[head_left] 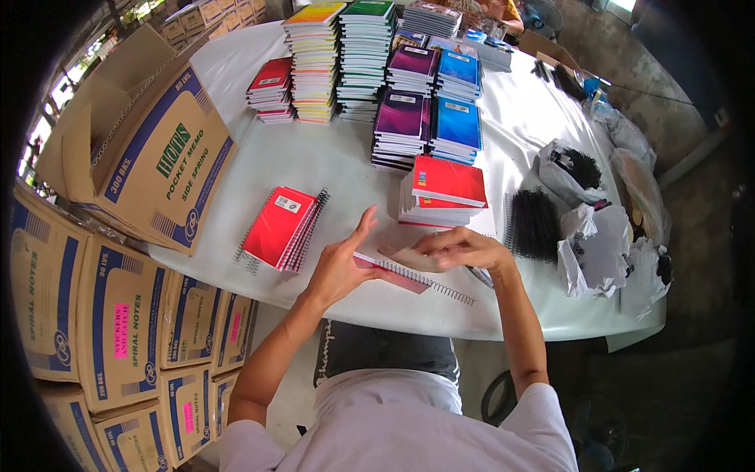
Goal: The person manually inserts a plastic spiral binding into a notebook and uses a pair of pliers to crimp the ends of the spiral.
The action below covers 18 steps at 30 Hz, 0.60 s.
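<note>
My left hand [346, 263] grips a small notebook [405, 278] at its left end, fingers behind it and thumb pointing up. Along the notebook's edge runs a dark wire spiral [452, 293], its loose end sticking out past the right corner. Over the notebook, my right hand [464, 250] is bent and slightly blurred, its fingers on a brown flat piece [410, 259]. To the left lies a small pile of red notebooks [275, 228] with spirals along their sides. Just beyond my right hand stands a stack of red-covered books [450, 182].
Tall stacks of yellow [313, 63], green [366, 59], purple [403, 118] and blue notebooks [458, 126] stand farther back. Loose black spirals [531, 223] and plastic bags [570, 169] lie right. An open carton [161, 161] is left, above stacked cartons [118, 322]. Another person [503, 12] is at the far side.
</note>
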{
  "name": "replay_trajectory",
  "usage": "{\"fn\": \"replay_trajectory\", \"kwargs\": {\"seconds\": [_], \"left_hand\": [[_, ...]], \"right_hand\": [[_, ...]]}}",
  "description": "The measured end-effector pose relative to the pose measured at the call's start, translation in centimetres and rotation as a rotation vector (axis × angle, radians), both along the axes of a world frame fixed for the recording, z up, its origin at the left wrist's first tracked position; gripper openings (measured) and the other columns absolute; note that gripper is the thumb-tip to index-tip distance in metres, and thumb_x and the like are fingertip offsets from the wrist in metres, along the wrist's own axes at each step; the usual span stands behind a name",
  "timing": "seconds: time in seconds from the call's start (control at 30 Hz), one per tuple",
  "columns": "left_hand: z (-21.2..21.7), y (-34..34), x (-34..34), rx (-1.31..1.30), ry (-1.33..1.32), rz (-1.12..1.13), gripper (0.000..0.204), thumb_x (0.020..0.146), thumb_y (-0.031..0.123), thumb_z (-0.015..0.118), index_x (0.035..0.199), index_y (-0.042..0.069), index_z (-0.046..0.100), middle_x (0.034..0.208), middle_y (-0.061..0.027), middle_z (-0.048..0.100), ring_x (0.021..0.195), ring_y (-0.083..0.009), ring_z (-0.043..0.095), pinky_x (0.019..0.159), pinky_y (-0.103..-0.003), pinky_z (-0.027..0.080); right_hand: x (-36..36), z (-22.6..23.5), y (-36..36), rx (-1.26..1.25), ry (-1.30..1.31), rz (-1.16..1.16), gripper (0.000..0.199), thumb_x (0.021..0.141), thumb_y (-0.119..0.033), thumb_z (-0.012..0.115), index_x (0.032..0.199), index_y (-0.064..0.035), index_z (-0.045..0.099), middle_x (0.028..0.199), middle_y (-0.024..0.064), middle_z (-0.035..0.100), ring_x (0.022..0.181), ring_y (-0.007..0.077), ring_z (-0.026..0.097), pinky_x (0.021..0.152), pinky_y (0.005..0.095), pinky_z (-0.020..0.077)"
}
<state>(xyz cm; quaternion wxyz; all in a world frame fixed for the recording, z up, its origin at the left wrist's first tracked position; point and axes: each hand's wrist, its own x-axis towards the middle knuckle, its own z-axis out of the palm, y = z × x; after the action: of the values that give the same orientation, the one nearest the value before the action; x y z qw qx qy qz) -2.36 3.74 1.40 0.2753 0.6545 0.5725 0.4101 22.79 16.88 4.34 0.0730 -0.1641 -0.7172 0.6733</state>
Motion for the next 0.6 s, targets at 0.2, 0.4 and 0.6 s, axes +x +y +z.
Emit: {"fn": "replay_trajectory", "kwargs": {"seconds": [0.2,0.4,0.6], "left_hand": [[-2.6,-0.1,0.1,0.002,-0.183,0.068,0.116,0.060,0.024,0.090,0.155,0.024,0.023,0.131,-0.0159,0.061,0.117,-0.0301,0.062,0.084,-0.034,0.054],[-2.8,-0.3,0.3,-0.068,-0.273,0.074,0.112,0.066,0.007,0.085,0.156,0.024,0.020,0.137,-0.0165,0.057,0.122,-0.0251,0.059,0.087,-0.030,0.054],[-3.3,-0.2,0.5,-0.077,-0.473,0.079,0.118,0.065,0.012,0.088,0.156,0.026,0.014,0.147,-0.0197,0.045,0.124,-0.0276,0.057,0.087,-0.030,0.054]], "right_hand": [[-1.5,0.7,-0.1,0.108,-0.127,0.001,0.056,0.081,-0.042,0.075,0.115,0.0022,0.070,0.115,0.0141,0.068,0.107,0.0231,0.062,0.096,0.0338,0.0456],[-2.0,1.1,0.0,0.116,-0.114,0.013,0.049,0.083,-0.033,0.072,0.116,0.0027,0.069,0.114,0.0148,0.068,0.106,0.0231,0.061,0.095,0.0343,0.0453],[-3.2,2.3,-0.6,0.182,-0.220,0.021,0.050,0.084,-0.034,0.071,0.118,0.0023,0.068,0.113,0.0143,0.068,0.109,0.0231,0.061,0.096,0.0347,0.0454]]}}
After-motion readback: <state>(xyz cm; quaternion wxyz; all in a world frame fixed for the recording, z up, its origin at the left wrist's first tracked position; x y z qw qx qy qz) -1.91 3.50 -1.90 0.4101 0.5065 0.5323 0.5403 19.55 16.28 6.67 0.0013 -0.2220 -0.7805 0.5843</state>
